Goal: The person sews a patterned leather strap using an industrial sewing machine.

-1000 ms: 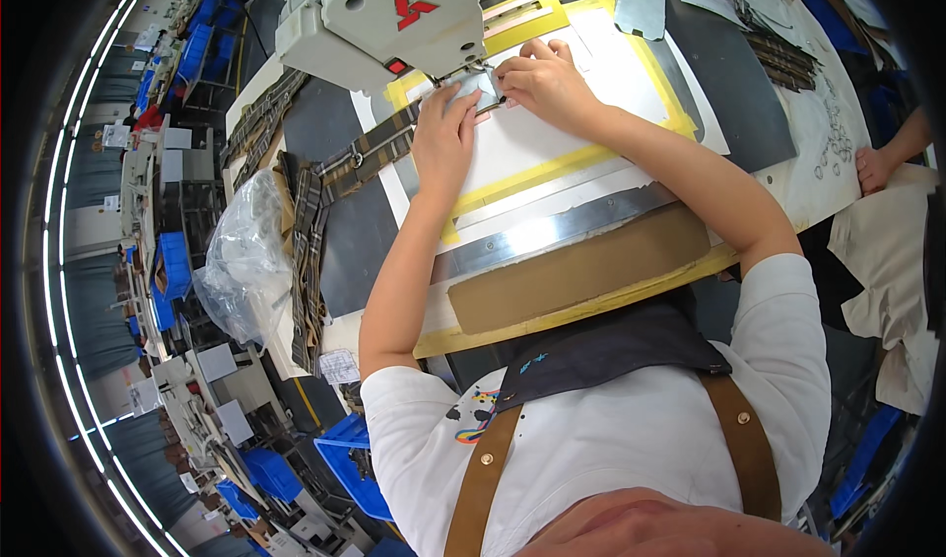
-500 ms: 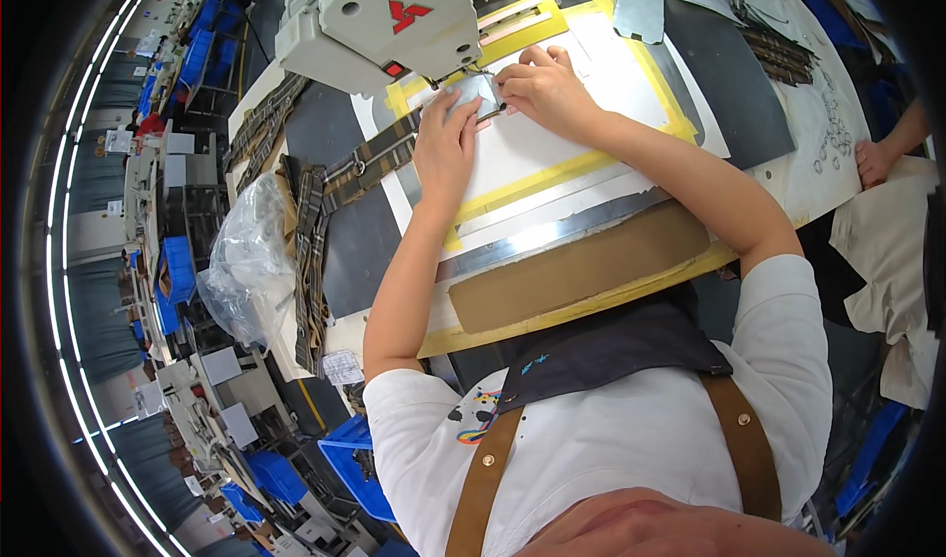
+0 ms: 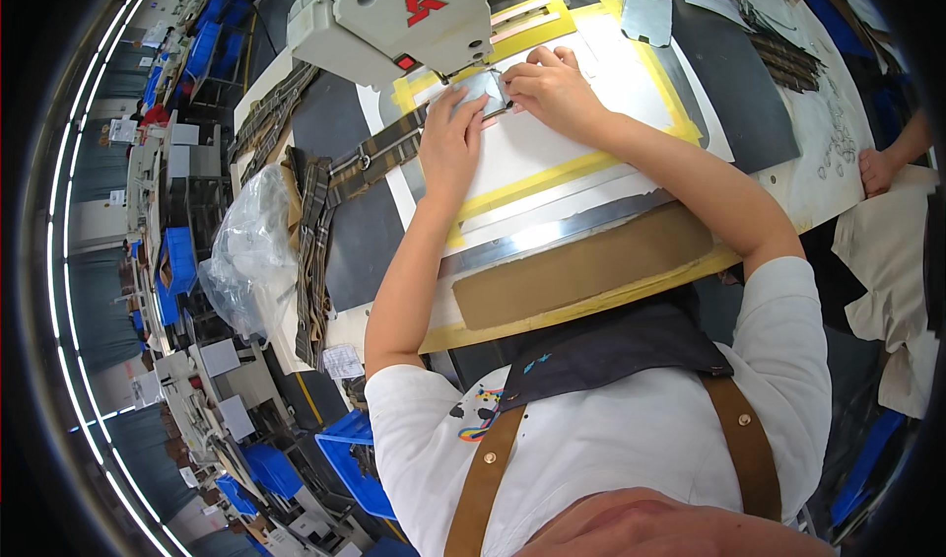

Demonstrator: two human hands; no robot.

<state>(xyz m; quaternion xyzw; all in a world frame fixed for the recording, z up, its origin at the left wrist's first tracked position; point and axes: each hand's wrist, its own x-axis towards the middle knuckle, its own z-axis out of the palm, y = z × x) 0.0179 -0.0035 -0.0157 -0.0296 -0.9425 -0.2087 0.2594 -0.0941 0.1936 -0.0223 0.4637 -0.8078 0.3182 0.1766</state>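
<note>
A plaid fabric strap (image 3: 394, 144) with a metal ring runs from the left onto the white work sheet (image 3: 552, 168), beneath the sewing machine head (image 3: 399, 20). On its inner end lies a small clear plate (image 3: 480, 88). My left hand (image 3: 453, 143) rests on the plate's left part, fingers stretched out and lying flat. At the plate's right end, my right hand (image 3: 557, 92) has its fingertips pinched together; what sits between them is hidden. A second clear plate (image 3: 646, 16) with dark corners lies farther right.
Yellow tape (image 3: 552, 184) frames the work sheet. Bundled plaid straps (image 3: 313, 251) and a crumpled plastic bag (image 3: 251, 256) lie at the left. More straps (image 3: 788, 61) and loose metal rings (image 3: 838, 148) are on the right, near another person's hand (image 3: 877, 172).
The whole view has shifted slightly. Both hands stay at the small clear plate, with little visible movement of the fingers.
</note>
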